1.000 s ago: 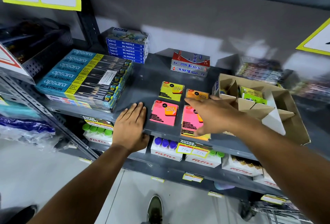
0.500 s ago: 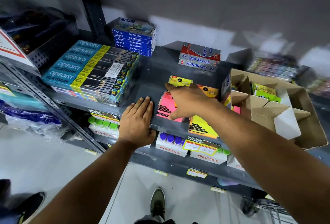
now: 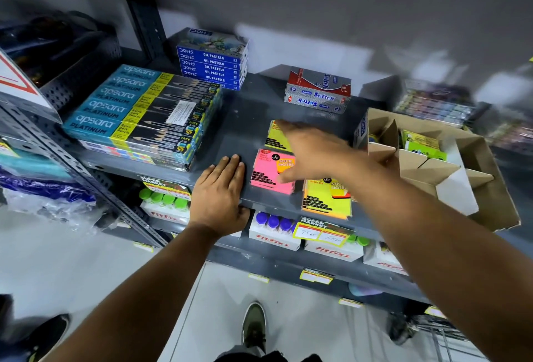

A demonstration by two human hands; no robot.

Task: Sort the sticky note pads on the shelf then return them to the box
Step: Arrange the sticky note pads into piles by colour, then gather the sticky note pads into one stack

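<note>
The left hand [image 3: 219, 191] lies flat and empty on the front edge of the grey shelf [image 3: 248, 113], fingers together, thumb hooked over the lip. Just beside it sits a pink sticky note pad [image 3: 268, 172] at the front edge. The right hand [image 3: 310, 151] hovers blurred above the pads with fingers spread wide; whether it touches any pad cannot be told. It hides most of a yellow pad [image 3: 275, 136] farther back, of which only the left part shows. A yellow-and-orange pad [image 3: 327, 200] lies at the front edge, right of the pink one, its top edge covered by the wrist. At the shelf's right end stands the open cardboard box [image 3: 487, 188] with dividers; green pads [image 3: 422, 145] inside are partly hidden and smeared. Apsara pencil boxes [image 3: 141, 113] fill the left end.
</note>
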